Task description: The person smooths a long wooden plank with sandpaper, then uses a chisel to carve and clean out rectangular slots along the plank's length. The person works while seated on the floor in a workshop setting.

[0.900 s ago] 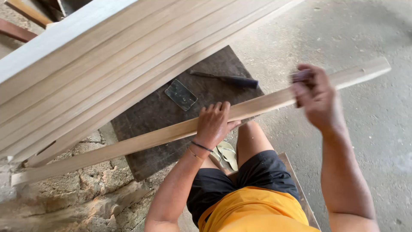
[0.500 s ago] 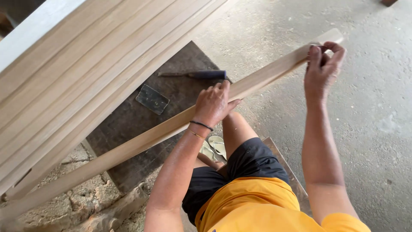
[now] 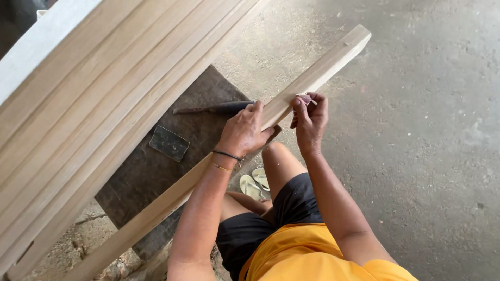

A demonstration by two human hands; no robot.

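1. A long wooden batten (image 3: 317,73) is held slanted above the concrete floor (image 3: 416,145).
2. It is gripped by the left hand (image 3: 245,130), fingers curled over it.
3. A small sanding scrap (image 3: 304,98) is pinched against its edge by the right hand (image 3: 310,120).

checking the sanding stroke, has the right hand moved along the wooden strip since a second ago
Yes. The right hand has slid down the wooden strip, away from its far end and closer to the left hand gripping the strip.

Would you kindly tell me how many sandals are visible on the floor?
2: both pale sandals lie side by side on the floor beside the person's bare leg, one to the left, the other just right of it, partly hidden by the leg.
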